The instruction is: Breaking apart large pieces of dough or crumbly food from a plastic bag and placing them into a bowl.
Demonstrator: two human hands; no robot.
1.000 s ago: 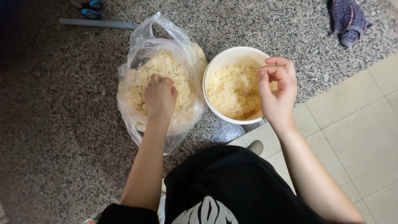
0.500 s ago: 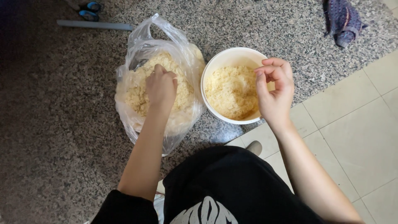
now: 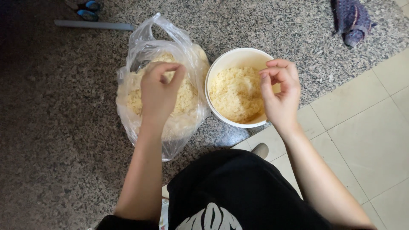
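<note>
On the speckled grey granite floor (image 3: 51,127) we squat over a clear, crumpled plastic bag (image 3: 140,42) filled with pale yellow shredded bits (image 3: 185,96), and just beside it, to the right, a round white bowl (image 3: 232,57) of the same yellow shreds (image 3: 234,93). Our left hand (image 3: 158,91) hovers above the bag's open mouth, fingertips curled towards the thumb in a loose pinch; whether anything sits between them we cannot tell. Our right hand (image 3: 279,91) hangs over the bowl's right rim, fingers bent and gathered against the thumb, again with nothing clearly visible in the pinch. Bowl and bag touch near the border where granite meets pale square tiles (image 3: 366,127). Towards the far right edge lies a purple cloth (image 3: 351,19); at the far left, a grey bar (image 3: 93,25).
</note>
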